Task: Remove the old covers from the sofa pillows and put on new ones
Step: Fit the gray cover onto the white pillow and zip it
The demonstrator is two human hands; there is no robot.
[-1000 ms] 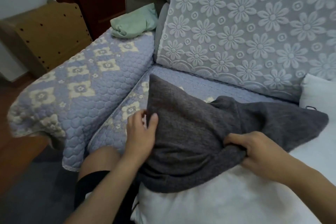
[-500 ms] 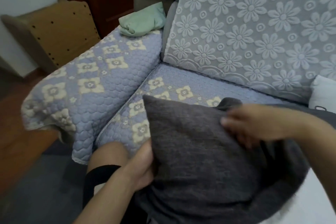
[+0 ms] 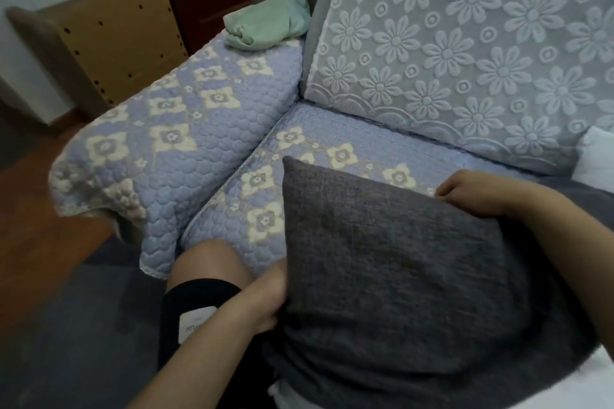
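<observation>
A dark grey pillow cover (image 3: 392, 276) lies over a white pillow (image 3: 564, 385) on my lap, covering most of it; white shows only at the lower right and bottom edge. My left hand (image 3: 265, 302) grips the cover's near left edge, fingers tucked under the fabric. My right hand (image 3: 471, 192) is curled over the far top edge of the cover and holds it.
A second white pillow (image 3: 594, 159) leans at the right against the lace-covered sofa back (image 3: 465, 43). The quilted blue seat (image 3: 299, 149) and armrest (image 3: 172, 143) lie ahead and left. A folded green cloth (image 3: 265, 23) sits on the armrest. A wooden cabinet (image 3: 109, 40) stands behind.
The cover has been drawn further over the white pillow. My right hand moved from the cover's middle up to its far edge; my left hand slid down the left edge.
</observation>
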